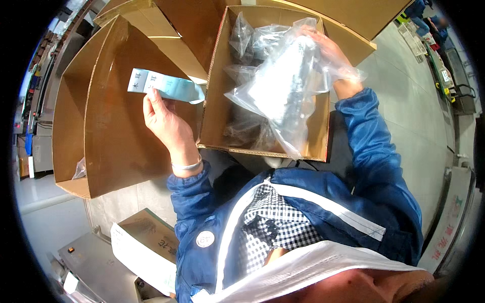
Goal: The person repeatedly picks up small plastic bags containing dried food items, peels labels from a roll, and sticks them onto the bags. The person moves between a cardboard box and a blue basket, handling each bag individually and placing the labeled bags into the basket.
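**Clear bag (283, 86) in a cardboard box, blue strip (174, 88) in the left hand (172, 123)**

From here I can see straight down into the cardboard box (216, 108) in front of the person. Crumpled plastic bags (250, 43) fill its far left part, and more clear film lies low in the near part. The big clear bag is on top, slanting across the right side of the opening, its lower tip hanging near the front rim. It is glossy, thin and wrinkled, with a pale, whitish patch in the middle.

The right hand (331, 50) is at the bag's far end, partly behind the film; its fingers touch the plastic, but I cannot tell whether they grip. The left hand has thumb and fingers pinched together on the pale blue strip, which is flat with dark marks at one end and curls at the other, just beside the box's left rim.

To the left stands a larger brown carton (121, 146), tall-walled and stiff, with a scrap of clear plastic (80, 169) in its near corner.
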### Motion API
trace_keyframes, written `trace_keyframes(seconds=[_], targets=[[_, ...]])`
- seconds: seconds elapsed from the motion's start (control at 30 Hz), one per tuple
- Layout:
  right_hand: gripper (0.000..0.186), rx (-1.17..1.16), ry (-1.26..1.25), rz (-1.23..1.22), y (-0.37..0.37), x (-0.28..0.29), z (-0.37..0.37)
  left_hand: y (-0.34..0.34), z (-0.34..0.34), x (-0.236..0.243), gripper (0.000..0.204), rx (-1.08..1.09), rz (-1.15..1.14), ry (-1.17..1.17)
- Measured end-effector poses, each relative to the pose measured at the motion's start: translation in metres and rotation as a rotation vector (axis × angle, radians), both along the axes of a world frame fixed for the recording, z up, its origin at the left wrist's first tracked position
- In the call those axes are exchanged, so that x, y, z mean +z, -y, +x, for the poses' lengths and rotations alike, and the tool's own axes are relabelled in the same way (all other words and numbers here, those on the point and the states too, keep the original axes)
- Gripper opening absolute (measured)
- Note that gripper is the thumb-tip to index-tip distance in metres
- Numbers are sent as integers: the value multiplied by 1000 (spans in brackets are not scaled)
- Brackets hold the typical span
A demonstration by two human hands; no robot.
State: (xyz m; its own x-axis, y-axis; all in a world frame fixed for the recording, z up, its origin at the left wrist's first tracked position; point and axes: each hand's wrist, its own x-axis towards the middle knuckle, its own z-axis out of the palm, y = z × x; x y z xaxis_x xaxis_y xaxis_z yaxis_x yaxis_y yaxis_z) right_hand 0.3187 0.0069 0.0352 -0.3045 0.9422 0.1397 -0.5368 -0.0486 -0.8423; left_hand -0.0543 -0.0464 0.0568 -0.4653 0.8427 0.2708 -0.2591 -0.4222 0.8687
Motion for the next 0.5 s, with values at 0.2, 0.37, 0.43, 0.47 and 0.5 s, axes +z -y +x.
trace_keyframes(seconds=[0.2,0.37,0.43,0.47,0.5], targets=[[30,555,99,210,28,37,-86,-12,16,3,28,-94,-55,-240],[21,687,614,640,23,-44,-184,-18,49,17,26,9,254,-188],[24,741,505,255,34,-55,-209,-15,47,14,26,-153,228,-116],[24,753,688,155,43,-37,-208,-9,44,14,25,-297,168,-101],[30,745,710,186,39,-43,-200,-3,44,13,25,-414,7,-71]])
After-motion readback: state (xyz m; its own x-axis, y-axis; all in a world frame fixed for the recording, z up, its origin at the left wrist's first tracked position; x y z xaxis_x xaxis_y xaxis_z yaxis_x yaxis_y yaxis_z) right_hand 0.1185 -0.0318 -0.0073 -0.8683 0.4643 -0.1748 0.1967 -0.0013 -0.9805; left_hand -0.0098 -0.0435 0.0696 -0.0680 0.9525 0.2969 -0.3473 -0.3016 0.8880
